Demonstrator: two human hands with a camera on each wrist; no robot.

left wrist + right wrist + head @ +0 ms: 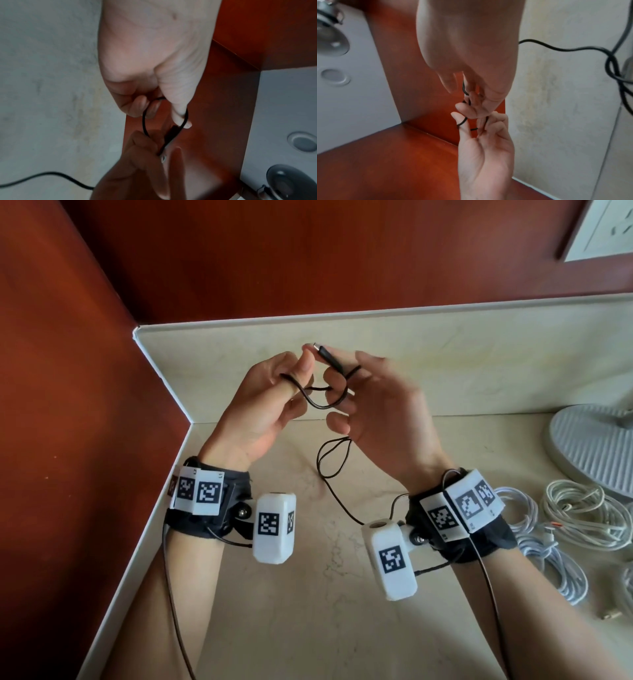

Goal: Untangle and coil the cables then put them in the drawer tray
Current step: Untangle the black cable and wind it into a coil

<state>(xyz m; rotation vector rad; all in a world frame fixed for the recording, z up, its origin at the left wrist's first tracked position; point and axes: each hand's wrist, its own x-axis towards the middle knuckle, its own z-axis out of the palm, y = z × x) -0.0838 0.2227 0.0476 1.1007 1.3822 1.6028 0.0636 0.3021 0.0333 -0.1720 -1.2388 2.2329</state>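
Plainly, the left hand (267, 402) and right hand (373, 405) both pinch the thin black cable (322, 405), raised above the beige stone counter (308, 611); judged risk: its trailing loop may knot if drawn tight.

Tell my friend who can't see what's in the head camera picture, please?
Two hands raised over a pale marble counter work a thin black cable: the left hand has it looped over a finger, the right hand holds it near the plug. White cables lie piled at the right, beside a white fan base.
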